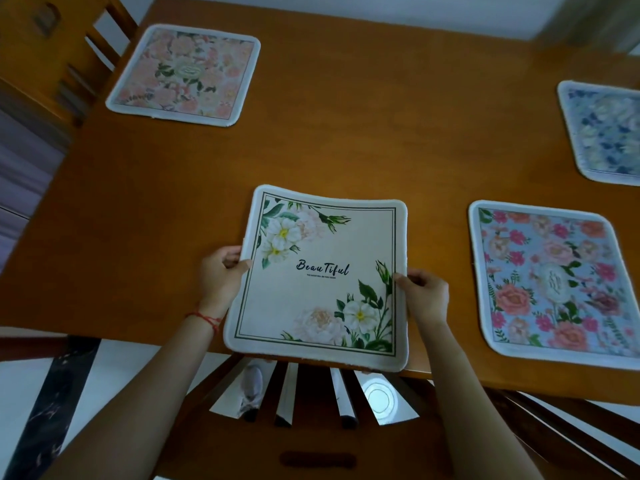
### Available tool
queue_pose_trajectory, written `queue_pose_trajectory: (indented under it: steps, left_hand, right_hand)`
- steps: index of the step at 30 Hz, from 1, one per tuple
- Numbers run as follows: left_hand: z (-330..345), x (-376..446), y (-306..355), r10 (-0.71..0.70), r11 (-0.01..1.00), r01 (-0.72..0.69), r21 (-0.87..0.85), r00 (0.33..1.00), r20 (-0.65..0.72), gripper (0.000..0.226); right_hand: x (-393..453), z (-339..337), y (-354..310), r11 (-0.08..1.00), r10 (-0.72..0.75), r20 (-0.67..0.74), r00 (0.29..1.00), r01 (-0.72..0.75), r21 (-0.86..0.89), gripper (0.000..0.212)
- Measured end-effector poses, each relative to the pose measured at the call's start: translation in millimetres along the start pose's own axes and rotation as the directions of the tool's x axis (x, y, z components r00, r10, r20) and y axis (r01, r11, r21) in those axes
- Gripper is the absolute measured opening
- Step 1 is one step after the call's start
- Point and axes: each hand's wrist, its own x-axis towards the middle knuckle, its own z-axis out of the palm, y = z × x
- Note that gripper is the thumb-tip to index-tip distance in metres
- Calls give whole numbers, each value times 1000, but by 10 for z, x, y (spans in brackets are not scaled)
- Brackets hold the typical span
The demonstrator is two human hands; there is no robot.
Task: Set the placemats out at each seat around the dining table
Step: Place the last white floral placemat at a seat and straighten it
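Both hands are on the cream "Beautiful" placemat [320, 275] in the lower middle of the frame. The left hand [221, 275] pinches its left edge, thumb on top and fingers curled underneath, so those fingers are mostly hidden. The right hand [424, 294] does the same on the right edge. The mat bows a bit, and its near edge hangs past the edge of the wooden dining table [346, 133], covering the top rail of the chair [311, 403] below it. Can't really tell whether the far edge touches the tabletop or sits just above it. There's a red string bracelet [206, 318] on the left wrist.

Three other mats lie flat on the table: a pink floral placemat [185, 76] at upper left, a blue placemat with pink roses [550, 282] at right, just beside the held one, and a blue-and-white floral placemat [604, 133] at the upper right, cut off by the frame edge and pretty blurry. Another wooden chair [52, 46] sits at the upper left corner, only partly in view. Something round and white [379, 396] shows through the near chair's slats, too unclear to name.
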Motion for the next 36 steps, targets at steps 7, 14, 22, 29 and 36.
queue_pose_trajectory:
  steps: [7,14,22,29,36]
  left_hand:
    - [53,21,-6,7,1000,-7,22,1000,4,29]
    - [56,43,-59,15,997,-16,70,1000,21,26]
    - [68,35,-80,47,992,-48,115,999,8,26]
    - [85,40,-81,63,991,-64,115,998,13,26]
    - [119,68,-14,73,990,-73,122,997,7,26]
  right_hand:
    - [92,38,106,999,33,-20,999,-34,-37,5]
    - [126,57,158,994,-1,-18,1000,-2,-113,18]
    - [126,61,184,990,-37,-7,999,36,-136,18]
    - [145,36,198,990,-28,-21,999,25,-137,21]
    - [187,42,178,992,-18,-34,999,14,-125,21]
